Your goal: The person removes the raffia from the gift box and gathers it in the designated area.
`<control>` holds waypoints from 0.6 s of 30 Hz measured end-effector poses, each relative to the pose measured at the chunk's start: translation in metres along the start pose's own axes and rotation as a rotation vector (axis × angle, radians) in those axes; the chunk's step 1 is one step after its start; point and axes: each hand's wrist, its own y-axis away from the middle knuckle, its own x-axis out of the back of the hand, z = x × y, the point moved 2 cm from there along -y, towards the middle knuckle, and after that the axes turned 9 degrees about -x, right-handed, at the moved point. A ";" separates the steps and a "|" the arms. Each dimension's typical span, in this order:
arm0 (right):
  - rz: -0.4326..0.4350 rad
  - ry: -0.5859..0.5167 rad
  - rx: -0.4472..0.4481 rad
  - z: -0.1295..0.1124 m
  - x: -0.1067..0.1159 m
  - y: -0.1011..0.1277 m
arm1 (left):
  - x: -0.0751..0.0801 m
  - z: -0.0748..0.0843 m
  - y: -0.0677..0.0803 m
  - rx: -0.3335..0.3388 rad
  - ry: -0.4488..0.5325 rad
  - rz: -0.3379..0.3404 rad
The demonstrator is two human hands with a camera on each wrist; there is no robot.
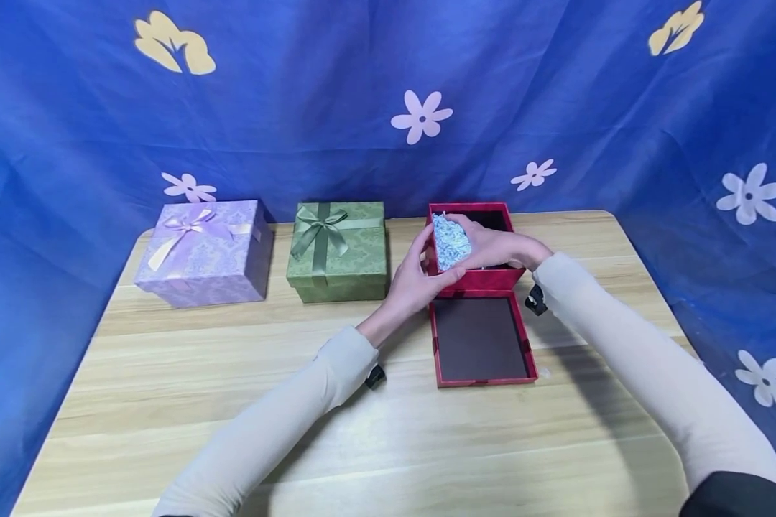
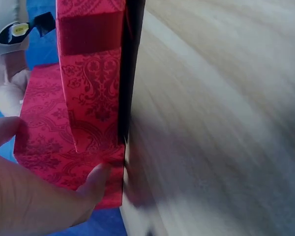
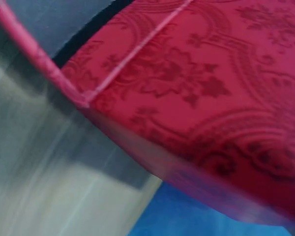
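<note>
An open red patterned box (image 1: 485, 278) stands at the back middle of the wooden table (image 1: 233, 402). Its lid (image 1: 481, 339) lies upside down just in front of it. My right hand (image 1: 485, 244) holds a wad of pale blue and white shredded paper (image 1: 450, 243) over the box's left side. My left hand (image 1: 435, 260) grips the box's front left corner, thumb on the front wall and fingers by the wad. In the left wrist view the thumb (image 2: 96, 179) presses on the red box (image 2: 44, 137). The right wrist view shows only the red box wall (image 3: 211, 88), blurred.
A lilac gift box (image 1: 203, 251) with a ribbon bow stands at the back left, and a green gift box (image 1: 338, 250) with a bow next to it. A blue flowered cloth (image 1: 388, 93) hangs behind and around the table. Bare tabletop lies in front.
</note>
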 end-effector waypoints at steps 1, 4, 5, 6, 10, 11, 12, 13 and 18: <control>-0.001 -0.005 0.015 0.003 0.000 -0.003 | 0.000 0.000 0.000 0.002 -0.002 0.002; -0.018 -0.051 0.072 0.009 -0.002 -0.009 | 0.001 0.001 0.001 0.010 -0.002 0.011; -0.024 -0.063 0.085 0.010 -0.002 -0.010 | 0.001 0.001 0.001 0.012 0.004 0.013; -0.026 -0.073 0.103 0.011 -0.003 -0.011 | 0.002 0.001 0.001 0.018 0.008 0.016; -0.027 -0.124 0.150 0.009 -0.005 -0.013 | 0.002 0.002 0.000 0.035 0.028 0.026; -0.015 -0.121 0.149 0.009 -0.006 -0.014 | 0.002 0.001 0.000 0.039 0.029 0.029; -0.005 -0.116 0.149 0.008 -0.006 -0.015 | 0.002 0.002 0.000 0.045 0.025 0.031; 0.002 -0.115 0.141 0.008 -0.006 -0.016 | 0.002 0.002 0.000 0.051 0.020 0.033; 0.041 -0.117 0.094 0.005 -0.005 -0.013 | 0.000 0.001 -0.002 0.086 -0.018 0.032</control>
